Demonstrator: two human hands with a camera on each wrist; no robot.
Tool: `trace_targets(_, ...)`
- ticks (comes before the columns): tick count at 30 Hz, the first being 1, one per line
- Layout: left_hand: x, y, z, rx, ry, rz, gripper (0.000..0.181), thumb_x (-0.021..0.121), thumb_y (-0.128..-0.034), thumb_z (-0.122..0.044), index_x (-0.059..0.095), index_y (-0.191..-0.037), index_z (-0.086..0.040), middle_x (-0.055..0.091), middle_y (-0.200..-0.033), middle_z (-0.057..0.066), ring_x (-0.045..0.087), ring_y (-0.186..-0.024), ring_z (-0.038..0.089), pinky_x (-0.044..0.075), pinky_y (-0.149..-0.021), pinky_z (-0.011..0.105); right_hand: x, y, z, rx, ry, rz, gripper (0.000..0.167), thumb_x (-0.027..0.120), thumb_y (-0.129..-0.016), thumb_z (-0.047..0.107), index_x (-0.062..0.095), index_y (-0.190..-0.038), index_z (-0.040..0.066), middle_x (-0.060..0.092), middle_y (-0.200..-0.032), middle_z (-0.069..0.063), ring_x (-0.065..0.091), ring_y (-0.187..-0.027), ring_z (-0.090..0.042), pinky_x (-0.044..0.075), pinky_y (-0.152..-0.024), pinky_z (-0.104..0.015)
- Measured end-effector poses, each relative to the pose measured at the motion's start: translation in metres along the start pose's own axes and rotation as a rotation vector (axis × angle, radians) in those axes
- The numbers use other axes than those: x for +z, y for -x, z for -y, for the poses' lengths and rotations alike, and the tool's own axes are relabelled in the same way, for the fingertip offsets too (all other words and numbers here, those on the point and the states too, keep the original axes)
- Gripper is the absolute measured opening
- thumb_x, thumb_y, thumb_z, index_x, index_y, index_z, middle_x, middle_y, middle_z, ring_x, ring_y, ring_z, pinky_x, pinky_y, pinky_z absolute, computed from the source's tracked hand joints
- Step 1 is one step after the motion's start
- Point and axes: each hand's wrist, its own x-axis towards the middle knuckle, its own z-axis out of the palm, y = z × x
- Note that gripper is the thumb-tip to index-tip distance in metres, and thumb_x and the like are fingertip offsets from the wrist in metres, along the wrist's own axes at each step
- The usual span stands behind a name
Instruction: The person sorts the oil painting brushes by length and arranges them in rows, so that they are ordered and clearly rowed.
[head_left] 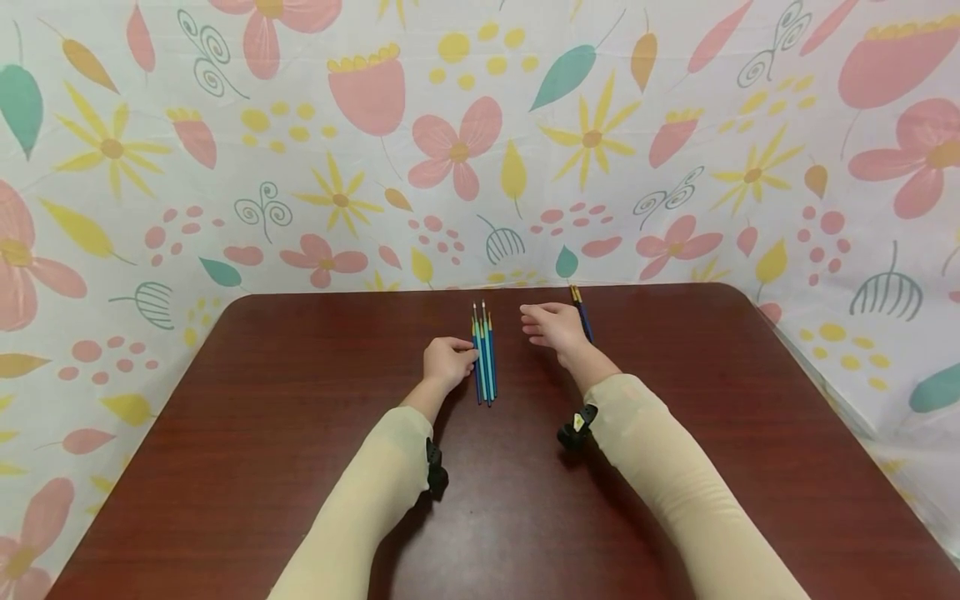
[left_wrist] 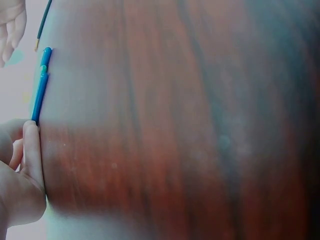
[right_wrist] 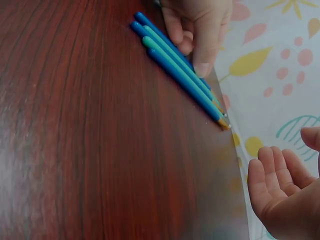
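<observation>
Several blue and turquoise paintbrushes (head_left: pixel 487 367) lie side by side near the middle of the table, bristles towards the wall. My left hand (head_left: pixel 447 362) rests at their left side, fingertips touching the outermost brush. In the right wrist view, the straight fingers of the left hand (right_wrist: pixel 197 25) lie against that row of brushes (right_wrist: pixel 182 85). Held above the table on the right, my right hand (head_left: pixel 553 327) has relaxed fingers and nothing in it. Beside it, partly hidden, lie dark blue paintbrushes (head_left: pixel 584 317). The right wrist view shows the right palm (right_wrist: pixel 285 200) bare.
The brown wooden table (head_left: pixel 247 433) ends at a wall covered by a floral cloth (head_left: pixel 457 150). A dark wrist camera (head_left: pixel 576 427) is strapped to the right sleeve, another dark camera (head_left: pixel 436 471) to the left sleeve.
</observation>
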Motion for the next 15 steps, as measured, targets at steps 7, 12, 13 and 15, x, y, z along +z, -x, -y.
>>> trace_targets(7, 0.001, 0.0, 0.001, 0.0, -0.002, 0.003, 0.021, 0.067, -0.088, -0.019, 0.073, -0.104, -0.006, 0.073, -0.086, 0.01, 0.066, -0.067, 0.013, 0.056, -0.063, 0.027, 0.012, -0.006, -0.001, -0.007, -0.001, -0.002, 0.047, 0.062, -0.091, 0.033, 0.056, -0.127, 0.003, 0.063, -0.121, -0.016, 0.063, -0.107, -0.026, 0.054, -0.089, -0.036)
trace_targets(12, 0.001, -0.001, 0.0, -0.002, -0.009, -0.001, 0.022, 0.067, -0.0878, -0.02, 0.073, -0.104, -0.006, 0.073, -0.085, 0.01, 0.065, -0.067, 0.013, 0.056, -0.063, 0.026, 0.019, -0.012, -0.003, -0.018, 0.014, -0.009, 0.048, 0.063, -0.09, 0.035, 0.057, -0.126, 0.004, 0.063, -0.121, -0.015, 0.063, -0.108, -0.026, 0.053, -0.09, -0.037)
trace_targets(13, 0.001, -0.001, 0.0, -0.003, -0.011, -0.002, 0.022, 0.067, -0.0878, -0.02, 0.073, -0.104, -0.006, 0.072, -0.085, 0.01, 0.065, -0.066, 0.013, 0.056, -0.063, 0.026, 0.02, -0.014, -0.004, -0.021, 0.018, -0.011, 0.048, 0.063, -0.09, 0.035, 0.058, -0.126, 0.004, 0.063, -0.12, -0.015, 0.063, -0.108, -0.026, 0.053, -0.09, -0.037)
trace_targets(15, 0.0, 0.0, -0.001, -0.005, -0.014, -0.004, 0.022, 0.068, -0.0877, -0.02, 0.073, -0.104, -0.006, 0.072, -0.084, 0.01, 0.065, -0.066, 0.013, 0.056, -0.062, 0.026, 0.023, -0.016, -0.005, -0.029, 0.033, -0.016, 0.047, 0.063, -0.09, 0.035, 0.058, -0.125, 0.004, 0.063, -0.12, -0.015, 0.063, -0.108, -0.025, 0.053, -0.09, -0.038)
